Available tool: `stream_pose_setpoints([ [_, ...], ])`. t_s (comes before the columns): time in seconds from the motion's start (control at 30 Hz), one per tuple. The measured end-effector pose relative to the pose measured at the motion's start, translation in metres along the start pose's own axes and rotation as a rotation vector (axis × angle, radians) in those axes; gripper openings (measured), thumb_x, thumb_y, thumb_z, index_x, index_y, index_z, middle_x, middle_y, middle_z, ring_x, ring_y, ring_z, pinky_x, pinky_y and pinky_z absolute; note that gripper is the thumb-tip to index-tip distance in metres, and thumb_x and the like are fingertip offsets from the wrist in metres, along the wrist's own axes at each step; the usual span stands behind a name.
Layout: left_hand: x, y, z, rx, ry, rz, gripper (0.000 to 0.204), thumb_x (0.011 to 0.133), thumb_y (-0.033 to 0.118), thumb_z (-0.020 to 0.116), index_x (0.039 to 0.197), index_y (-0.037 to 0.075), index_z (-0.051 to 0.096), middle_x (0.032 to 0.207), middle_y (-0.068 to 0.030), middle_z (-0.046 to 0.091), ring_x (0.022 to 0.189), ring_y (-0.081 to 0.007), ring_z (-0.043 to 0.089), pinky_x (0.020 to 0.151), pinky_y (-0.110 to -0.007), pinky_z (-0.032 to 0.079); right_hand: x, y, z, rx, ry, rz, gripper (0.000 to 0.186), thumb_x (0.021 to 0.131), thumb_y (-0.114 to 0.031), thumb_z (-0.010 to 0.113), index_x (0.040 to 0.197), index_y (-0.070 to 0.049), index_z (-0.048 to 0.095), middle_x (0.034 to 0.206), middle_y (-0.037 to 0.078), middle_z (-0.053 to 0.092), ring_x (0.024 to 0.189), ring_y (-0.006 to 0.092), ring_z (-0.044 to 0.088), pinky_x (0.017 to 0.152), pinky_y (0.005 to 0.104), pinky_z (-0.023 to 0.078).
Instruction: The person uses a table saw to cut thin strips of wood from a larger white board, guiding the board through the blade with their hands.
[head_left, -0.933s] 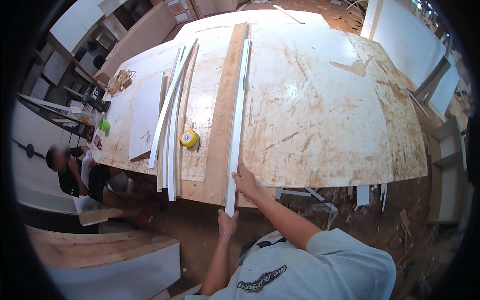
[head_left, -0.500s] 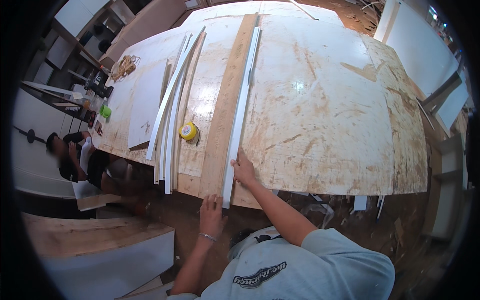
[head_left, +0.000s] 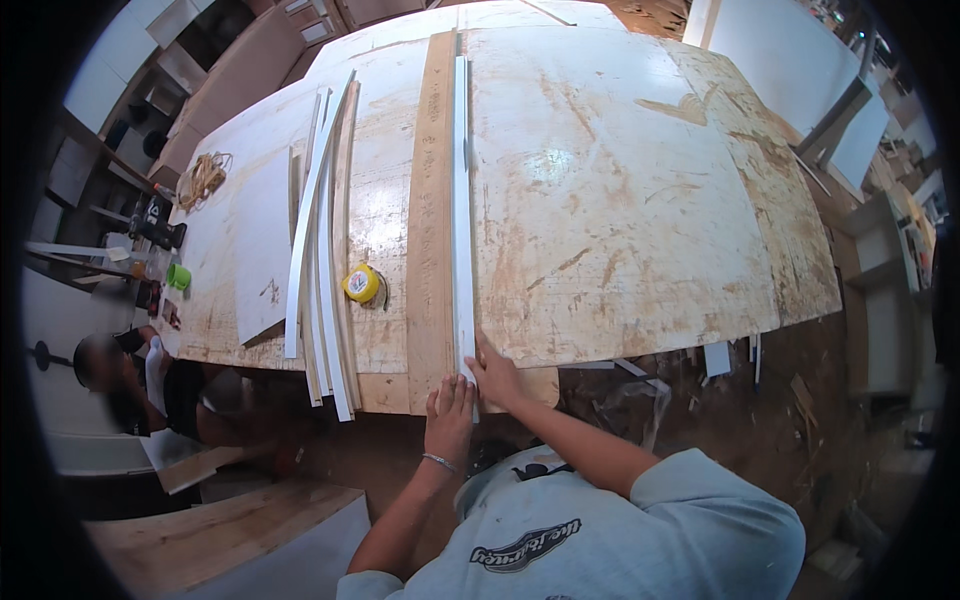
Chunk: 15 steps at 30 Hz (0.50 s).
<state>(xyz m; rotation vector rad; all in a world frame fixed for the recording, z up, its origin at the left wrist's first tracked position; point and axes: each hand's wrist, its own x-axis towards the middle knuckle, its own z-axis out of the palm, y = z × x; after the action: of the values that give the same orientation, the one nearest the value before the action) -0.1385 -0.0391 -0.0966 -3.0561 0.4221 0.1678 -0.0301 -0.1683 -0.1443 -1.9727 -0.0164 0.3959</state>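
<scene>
we are pressing our left hand (head_left: 450, 412) flat, fingers together and stretched out, onto the near end of the long thin white plastic strip (head_left: 462, 220), which is lying lengthwise along the wide, worn plywood worktable (head_left: 640, 200), reaching its near edge. our right hand (head_left: 496, 372) is resting just beside it, fingers extended against the strip's right side, gripping nothing. the strip is running beside a long bare wooden plank (head_left: 432, 200). a round yellow tape measure (head_left: 361, 283) is sitting left of that plank, near a bundle of white strips (head_left: 322, 250).
</scene>
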Motion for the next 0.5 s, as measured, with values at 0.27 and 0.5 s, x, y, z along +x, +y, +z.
stream_pose_setpoints([
  [0.27,0.017,-0.009,-0.01,-0.028,-0.077,0.028,0.061,0.094,0.014,0.054,0.153,0.004,0.041,0.161,-0.0123,0.039,0.155,-0.0286,0.024,0.124,-0.054,0.009,0.006,-0.002,0.005,0.003,-0.004,0.05,0.064,0.098,-0.026,0.058,0.157,-0.011,0.037,0.126,0.026,0.066,0.108,0.0451,0.066,0.095,0.0494,0.052],
  [0.5,0.052,-0.03,0.001,0.026,-0.04,0.044,0.079,0.084,0.012,0.067,0.157,0.006,0.035,0.164,-0.0124,0.033,0.157,-0.0337,0.019,0.123,-0.06,0.006,0.044,-0.003,0.004,0.023,0.074,-0.048,0.062,0.097,-0.024,0.059,0.154,-0.007,0.041,0.128,0.025,0.065,0.111,0.0439,0.066,0.097,0.0481,0.051],
])
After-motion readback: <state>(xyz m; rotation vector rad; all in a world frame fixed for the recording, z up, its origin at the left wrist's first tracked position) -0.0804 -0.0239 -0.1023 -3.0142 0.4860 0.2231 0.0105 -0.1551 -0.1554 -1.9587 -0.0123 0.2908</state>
